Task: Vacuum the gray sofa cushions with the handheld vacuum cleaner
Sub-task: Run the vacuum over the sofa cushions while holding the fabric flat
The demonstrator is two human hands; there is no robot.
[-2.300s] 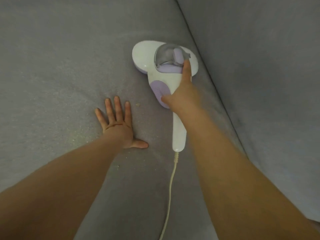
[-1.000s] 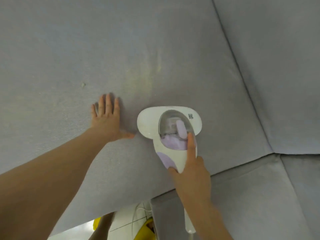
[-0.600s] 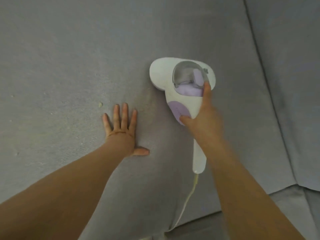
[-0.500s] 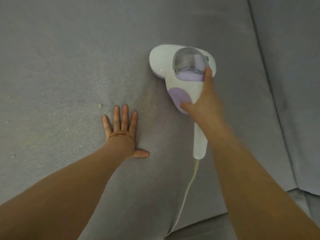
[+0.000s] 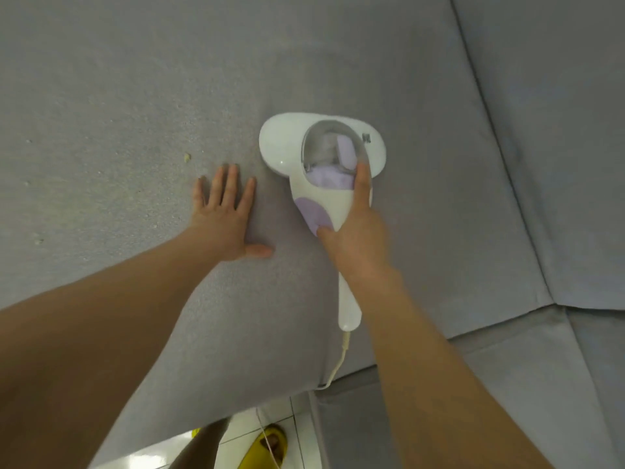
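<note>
Handheld vacuum (image 5: pixel 318 170), white w/ lilac trim, sits flat on the gray sofa cushion (image 5: pixel 338 62) at frame center, head toward the top, handle pointing down. Right hand (image 5: pixel 355 238) grips the handle: fingers curled round it, index finger stretched along the clear dust cup, thumb on the lilac pad. Left hand (image 5: pixel 225 214) lies palm-down on the cushion just left of the vacuum, fingers straight & spread, holding nothing. White cord (image 5: pixel 340 363) runs from handle end over the cushion edge. Crumb (image 5: pixel 186 157) upper left of the left hand. Yellow slipper (image 5: pixel 267 448) on white floor tiles (image 5: pixel 236 431), bottom center.
</note>
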